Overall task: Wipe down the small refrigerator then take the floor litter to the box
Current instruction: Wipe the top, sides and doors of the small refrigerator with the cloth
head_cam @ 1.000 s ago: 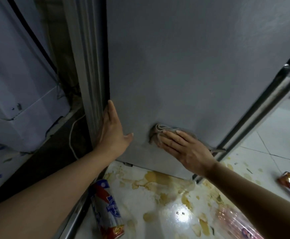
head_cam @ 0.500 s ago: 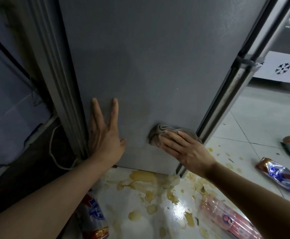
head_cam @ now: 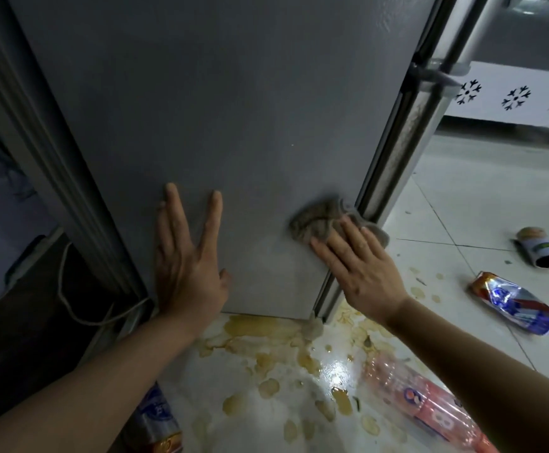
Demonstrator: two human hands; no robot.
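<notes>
The grey side panel of the small refrigerator (head_cam: pixel 234 109) fills the upper middle of the head view. My right hand (head_cam: pixel 359 266) presses a crumpled grey-brown cloth (head_cam: pixel 319 220) flat against the panel's lower right corner, fingers straight. My left hand (head_cam: pixel 186 256) lies flat on the panel low on the left, fingers spread. Litter lies on the white tiled floor: a crushed can (head_cam: pixel 157 423) at the bottom left, a pink plastic bottle (head_cam: pixel 420 403), a shiny blue and orange wrapper (head_cam: pixel 515 304), and a small can (head_cam: pixel 539 246) on its side.
Yellow-brown spilled liquid (head_cam: pixel 266 335) spreads over the tiles below the refrigerator. A cord (head_cam: pixel 70 295) runs through the dark gap at the left. A white panel with snowflake cut-outs (head_cam: pixel 515 96) stands at the back right.
The view has swung to the right. My right hand has slid the cloth rightwards to the panel's front edge. My left hand has shifted from the rear edge onto the flat panel.
</notes>
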